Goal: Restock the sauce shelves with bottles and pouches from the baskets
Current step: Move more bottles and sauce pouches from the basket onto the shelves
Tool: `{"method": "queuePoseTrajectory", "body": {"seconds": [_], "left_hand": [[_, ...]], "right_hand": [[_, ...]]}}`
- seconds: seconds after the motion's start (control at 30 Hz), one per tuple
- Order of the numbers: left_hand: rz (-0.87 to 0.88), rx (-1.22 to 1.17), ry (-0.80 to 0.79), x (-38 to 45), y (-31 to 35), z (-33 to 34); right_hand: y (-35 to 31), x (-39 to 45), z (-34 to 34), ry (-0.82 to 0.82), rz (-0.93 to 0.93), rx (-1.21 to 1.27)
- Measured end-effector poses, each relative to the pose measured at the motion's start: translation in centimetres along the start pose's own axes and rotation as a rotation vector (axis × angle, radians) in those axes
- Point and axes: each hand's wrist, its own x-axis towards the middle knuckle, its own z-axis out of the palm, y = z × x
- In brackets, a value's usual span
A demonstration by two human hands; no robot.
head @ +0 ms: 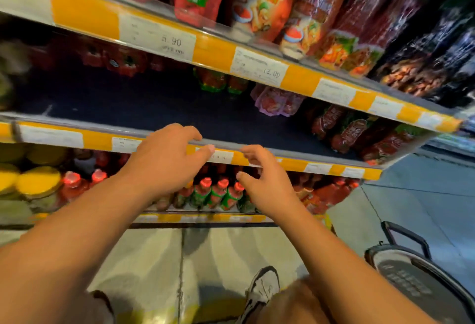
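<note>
Item: sauce bay, restocking in hand, both hands bare and empty. Left hand (pixel 167 159): fingers loosely spread and bent, tips at the front lip of the middle shelf (pixel 154 107), holding nothing. Right hand (pixel 264 177): fingers half curled and apart, just below that lip, in front of the red-capped sauce bottles (pixel 218 192) on the shelf beneath; nothing in its grasp. Middle shelf: dark deck largely bare across the left and centre; red sauce pouches (pixel 347 133) lie flat toward the right end, a few more bottles and a pink pouch (pixel 277 102) at the back. Top shelf: upright tomato sauce pouches (pixel 259 7), the front ones overhanging the edge. Yellow-lidded jars (pixel 38 182) at lower left. Basket (pixel 411 280): dark, handle raised, on the floor at the person's right, its contents not visible. Risks, as judged: the right hand sits near the packed bottle caps, so a careless sweep could topple a row; the leaning top-shelf pouches could slide off if the shelf is jolted; the basket stands beside the shoe (pixel 264 290), a trip or kick hazard when turning to fetch stock; blur leaves price labels unreadable, so misplacing goods is possible.
</note>
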Motion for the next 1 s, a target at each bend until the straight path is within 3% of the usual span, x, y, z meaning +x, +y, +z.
{"method": "queuePoseTrajectory", "body": {"seconds": [0.17, 0.3, 0.47, 0.57, 0.63, 0.77, 1.0], "left_hand": [[-0.073, -0.184, 0.089, -6.7, -2.8, -4.7], [-0.080, -0.201, 0.306, -14.3, -8.1, -9.7], [-0.352, -0.208, 0.536, -25.3, -17.4, -15.7], [-0.514, -0.258, 0.658, -31.1, -22.2, -17.6], [-0.607, -0.297, 0.700, -34.0, -24.5, -17.9], [-0.764, -0.402, 0.722, -37.7, -29.1, -16.9], [-1.033, -0.591, 0.696, -39.5, -37.6, -12.6]], "right_hand": [[-3.0, -2.8, 1.4, -0.040, -0.041, 0.039], [-6.7, -5.4, 3.3, -0.065, -0.120, 0.078], [-14.6, -9.0, 7.4, -0.130, -0.248, 0.165], [-21.1, -11.2, 10.8, -0.208, -0.424, 0.228], [-25.2, -12.9, 13.5, -0.298, -0.568, 0.185], [-30.9, -16.5, 20.1, -0.566, -0.655, 0.061], [-35.2, -19.9, 28.0, -0.907, -0.511, 0.074]]}}
